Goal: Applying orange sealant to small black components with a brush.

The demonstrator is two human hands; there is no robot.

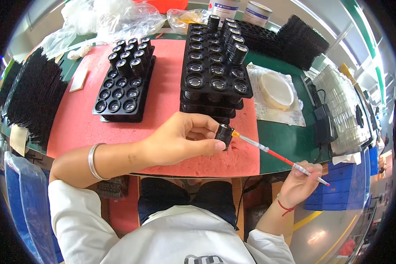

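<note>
Over the front of the pink foam mat [163, 88], my left hand [174, 137] grips a short black lens barrel [223, 136] between thumb and fingers. My right hand [299, 184], out past the table's front edge, holds a thin red-handled brush [277, 155] partly wrapped in pale tape. Its orange-gold end meets the side of the barrel; the very tip is too small to make out. Beyond my left hand stand a black tray [140, 94] of lens barrels and, to its right, a taller stack of black trays [187, 94] filled with lens barrels.
Piles of black trays stand at the left [35, 97] and back right [301, 39]. A round white lid-like dish [276, 90] lies on paper at right, near clear plastic trays [339, 105]. Two cans [256, 14] and plastic bags [114, 17] sit at the back.
</note>
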